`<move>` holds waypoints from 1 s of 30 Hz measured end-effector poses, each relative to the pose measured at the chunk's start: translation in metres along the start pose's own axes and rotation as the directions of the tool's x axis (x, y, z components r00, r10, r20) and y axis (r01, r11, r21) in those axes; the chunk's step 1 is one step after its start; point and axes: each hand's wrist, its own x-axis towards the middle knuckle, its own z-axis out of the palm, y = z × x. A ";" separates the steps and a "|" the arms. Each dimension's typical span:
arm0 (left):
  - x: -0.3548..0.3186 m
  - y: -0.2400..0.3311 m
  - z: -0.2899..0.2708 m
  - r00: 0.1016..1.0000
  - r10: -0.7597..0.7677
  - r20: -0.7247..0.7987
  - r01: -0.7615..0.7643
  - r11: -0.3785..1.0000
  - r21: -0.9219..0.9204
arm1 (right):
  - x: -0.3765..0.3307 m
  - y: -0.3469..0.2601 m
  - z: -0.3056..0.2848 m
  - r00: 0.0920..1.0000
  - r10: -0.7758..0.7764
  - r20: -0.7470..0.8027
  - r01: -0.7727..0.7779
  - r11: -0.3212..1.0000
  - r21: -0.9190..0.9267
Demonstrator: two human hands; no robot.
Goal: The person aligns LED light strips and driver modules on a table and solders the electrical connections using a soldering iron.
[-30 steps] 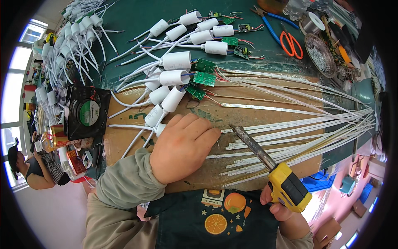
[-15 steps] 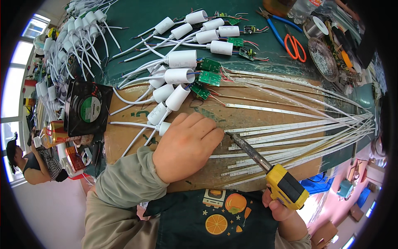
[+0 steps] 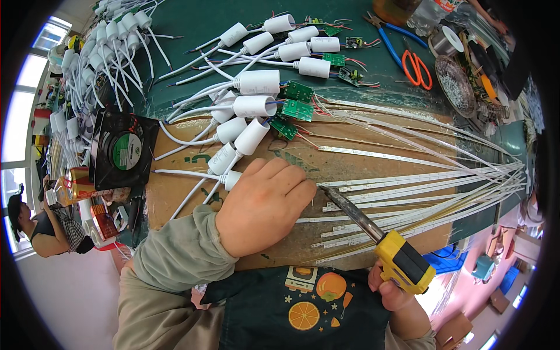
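Observation:
My right hand grips a yellow and black soldering iron, its dark metal shaft slanting up and left. The iron's tip lies at the near end of an LED strip, right beside the fingertips of my left hand. That left hand is closed in a pinch, and its fingers hide what they hold. A white plastic cap on a cable shows partly behind it. Further up, several white caps with green circuit boards have thin wires joined to LED strips. More strips fan out under the iron.
A black fan stands at the left of the cardboard mat. Bundled white caps lie at the far left. Far right are blue-handled pliers, orange scissors, a solder spool and a metal dish. Another person sits at left.
Both hands and the soldering iron keep almost the same place. The whole view has shifted very slightly. At the far upper right, part of another person's hand has come into view.

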 end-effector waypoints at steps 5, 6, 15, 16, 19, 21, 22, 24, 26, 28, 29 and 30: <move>-0.001 -0.001 0.000 1.000 0.001 -0.002 -0.001 1.000 -0.004 | -0.005 0.004 0.000 0.998 0.035 -0.043 -0.029 0.988 0.150; -0.001 -0.001 0.000 1.000 0.001 -0.004 -0.001 1.000 -0.005 | -0.006 0.004 -0.001 0.998 0.035 -0.043 -0.029 0.988 0.150; -0.001 -0.001 0.001 1.000 0.003 -0.006 -0.003 1.000 -0.005 | 0.001 -0.010 0.005 0.994 0.105 -0.019 -0.096 0.954 0.284; -0.001 -0.002 0.001 1.000 0.004 -0.008 -0.004 1.000 -0.007 | 0.000 -0.010 0.005 0.996 0.089 -0.027 -0.080 0.967 0.243; -0.001 -0.001 0.002 1.000 0.006 -0.016 -0.007 1.000 -0.007 | 0.001 -0.010 0.004 0.998 0.061 -0.022 -0.056 0.981 0.188; -0.002 -0.001 0.002 1.000 0.005 -0.015 -0.005 1.000 -0.008 | 0.005 -0.014 0.005 0.999 0.051 -0.010 -0.049 0.984 0.173; -0.002 -0.001 0.002 1.000 0.002 -0.012 -0.002 1.000 -0.009 | 0.008 -0.020 0.008 0.999 0.043 -0.018 -0.039 0.984 0.175; -0.002 -0.001 0.002 1.000 0.003 -0.010 -0.003 1.000 -0.007 | 0.010 -0.024 0.010 0.999 0.033 -0.028 -0.028 0.984 0.174; -0.001 -0.001 0.001 1.000 0.004 -0.008 -0.004 1.000 -0.006 | 0.010 -0.024 0.010 0.999 0.017 -0.037 -0.012 0.989 0.146; -0.001 -0.001 0.001 1.000 0.008 -0.011 -0.008 1.000 -0.011 | 0.009 -0.024 0.010 0.999 0.017 -0.047 -0.010 0.990 0.143; -0.001 -0.001 0.001 1.000 0.008 -0.011 -0.008 1.000 -0.012 | 0.009 -0.024 0.011 0.998 0.019 -0.055 -0.011 0.990 0.139; -0.001 -0.001 0.001 1.000 0.006 -0.016 -0.006 1.000 -0.016 | 0.008 -0.021 0.010 0.998 0.019 -0.055 -0.011 0.990 0.139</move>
